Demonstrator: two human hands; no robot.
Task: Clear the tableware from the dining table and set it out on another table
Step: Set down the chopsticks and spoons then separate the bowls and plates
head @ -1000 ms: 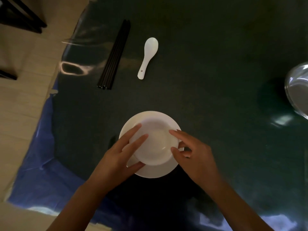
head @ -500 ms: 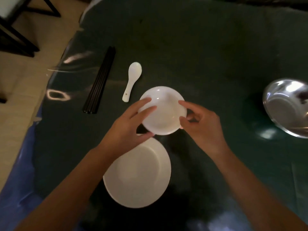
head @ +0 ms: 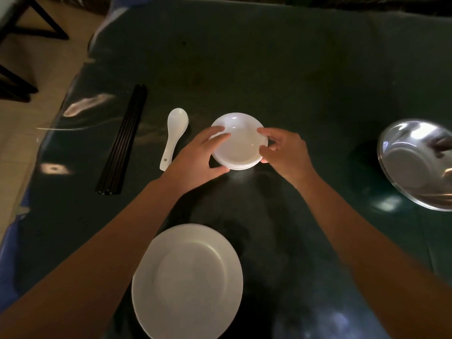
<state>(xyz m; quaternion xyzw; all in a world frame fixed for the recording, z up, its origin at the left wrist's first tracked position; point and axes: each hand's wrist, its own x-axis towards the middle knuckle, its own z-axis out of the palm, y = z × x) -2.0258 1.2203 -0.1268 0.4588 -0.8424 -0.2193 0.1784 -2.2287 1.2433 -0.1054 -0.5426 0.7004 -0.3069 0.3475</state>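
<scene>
A small stack of white bowls (head: 238, 143) sits low over the dark green table (head: 293, 69), just past its middle. My left hand (head: 195, 160) grips the stack's left rim, thumb under the near edge. My right hand (head: 285, 152) holds the right rim with curled fingers. A large white plate (head: 187, 282) lies on the table near me, between my forearms. A white ceramic spoon (head: 172, 137) lies left of the bowls, and black chopsticks (head: 123, 140) lie further left.
A shiny steel bowl (head: 415, 165) stands at the right edge of the table. The table's left edge runs along a blue cloth (head: 9, 253) and a pale floor. Dark chair legs (head: 17, 45) stand at the top left.
Both hands lifted the bowls off the white plate and carried them away from me toward the table's middle. The plate stayed near me.
</scene>
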